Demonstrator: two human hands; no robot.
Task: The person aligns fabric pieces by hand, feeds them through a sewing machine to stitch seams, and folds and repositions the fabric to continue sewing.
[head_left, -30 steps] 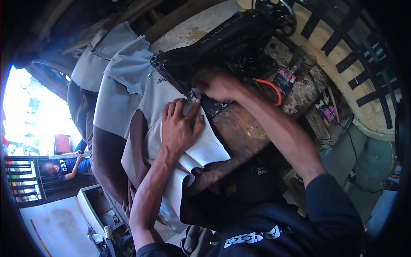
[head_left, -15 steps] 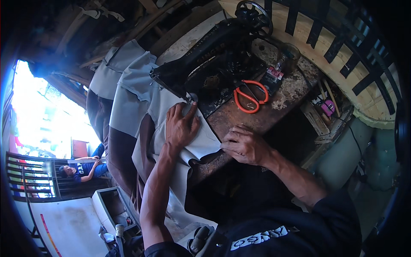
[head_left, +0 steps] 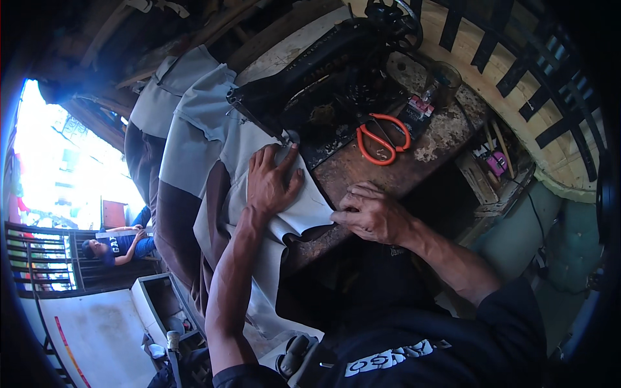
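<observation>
A black sewing machine (head_left: 310, 74) stands on a worn brown table, its needle end over a grey and dark brown fabric (head_left: 242, 152). My left hand (head_left: 272, 181) lies on the light grey part just below the needle area, palm down, with index finger and thumb spread apart. At the near right corner of the fabric, my right hand (head_left: 375, 213) pinches the edge between thumb and fingers, its other fingers curled. Orange-handled scissors (head_left: 383, 139) rest on the machine's bed, beyond my right hand. The needle tip itself is too small to make out.
A glass jar (head_left: 443, 77) and a small dark packet with a pink item (head_left: 420, 107) sit right of the machine. An open drawer (head_left: 482, 184) holds a pink object. Fabric hangs off the table's left side. At far left, another person (head_left: 123, 246) reclines near a railing.
The view has shifted slightly, so the machine and table appear a little higher. Both hands keep nearly the same places on the fabric.
</observation>
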